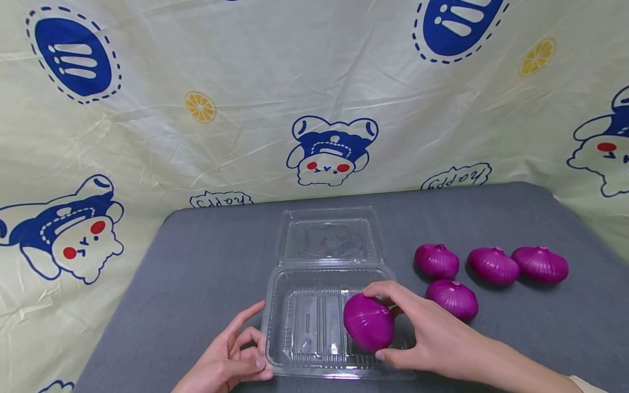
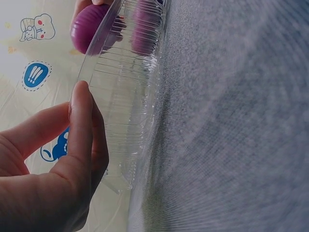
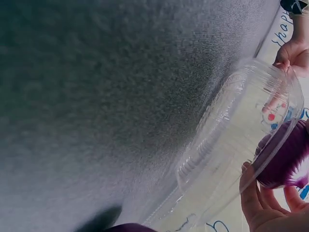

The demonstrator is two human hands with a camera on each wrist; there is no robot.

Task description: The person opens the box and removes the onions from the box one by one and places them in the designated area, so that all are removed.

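Observation:
A clear plastic clamshell container (image 1: 304,322) lies on the table with its lid (image 1: 329,236) folded back. At its left side my left hand (image 1: 233,352) pinches the rim, and the left wrist view has the thumb (image 2: 81,121) right against that edge. My right hand (image 1: 417,333) grips a purple onion (image 1: 369,323) between thumb and fingers, over the right part of the container's base. The same onion (image 3: 285,157) shows at the rim in the right wrist view. Several more purple onions, among them the nearest one (image 1: 453,300), sit to the right of the container.
A grey cloth covers the table (image 1: 206,262). Behind it hangs a pale curtain (image 1: 245,71) with blue cartoon prints and orange slices. The loose onions (image 1: 493,266) form a loose cluster beyond the right forearm.

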